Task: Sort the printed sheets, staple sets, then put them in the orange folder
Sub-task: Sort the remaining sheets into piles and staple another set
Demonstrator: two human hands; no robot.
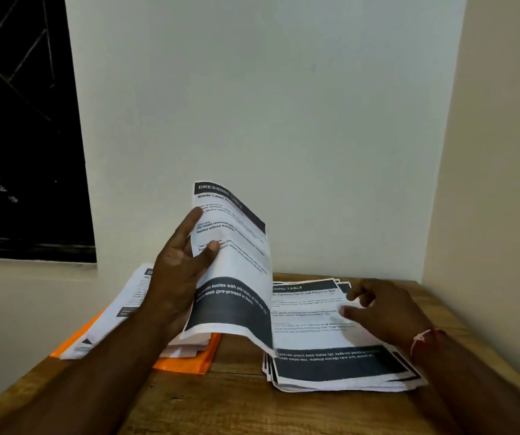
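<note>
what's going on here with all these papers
A person is sorting printed pages at a wooden table. The left hand holds one printed sheet up off the table, thumb pressed on its front. The right hand is open over the stack on the right; whether it touches the top page is unclear. Another pile lies on the orange folder at the left, which is still closed underneath it.

I see one printed sheet (230, 262) raised upright, curling — a fanned stack (330, 334) lies flat near the table's (236, 403) right edge, another stack (111, 315) atop the orange folder (186, 362) at its left.
</note>
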